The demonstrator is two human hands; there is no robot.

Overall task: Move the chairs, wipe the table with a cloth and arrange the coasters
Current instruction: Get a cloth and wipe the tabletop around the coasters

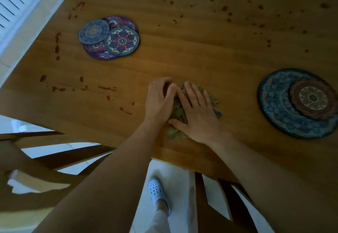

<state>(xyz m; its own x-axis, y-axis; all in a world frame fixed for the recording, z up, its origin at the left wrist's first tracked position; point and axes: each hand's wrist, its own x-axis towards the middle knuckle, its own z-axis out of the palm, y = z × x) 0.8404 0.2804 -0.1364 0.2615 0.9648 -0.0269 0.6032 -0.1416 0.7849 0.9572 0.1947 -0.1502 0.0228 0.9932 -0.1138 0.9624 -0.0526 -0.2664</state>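
a crumpled green cloth [176, 134] with a bluish edge lies bunched under both hands on the wooden tabletop [201, 53], near its front edge. the right hand [198, 115] lies flat on it, fingers straight and spread, pressing down. the left hand [159, 102] curls its fingers into the cloth's left side, gripping it. brown spots [57, 42] dot the wood left of and beyond the hands. far left of the hands, two small patterned coasters [122, 41] sit on a purple mat [95, 53]; to the right, a reddish coaster [313, 98] rests on a blue mat [278, 108] (all round, mandala-printed). a wooden chair [45, 159] stands below the left forearm.
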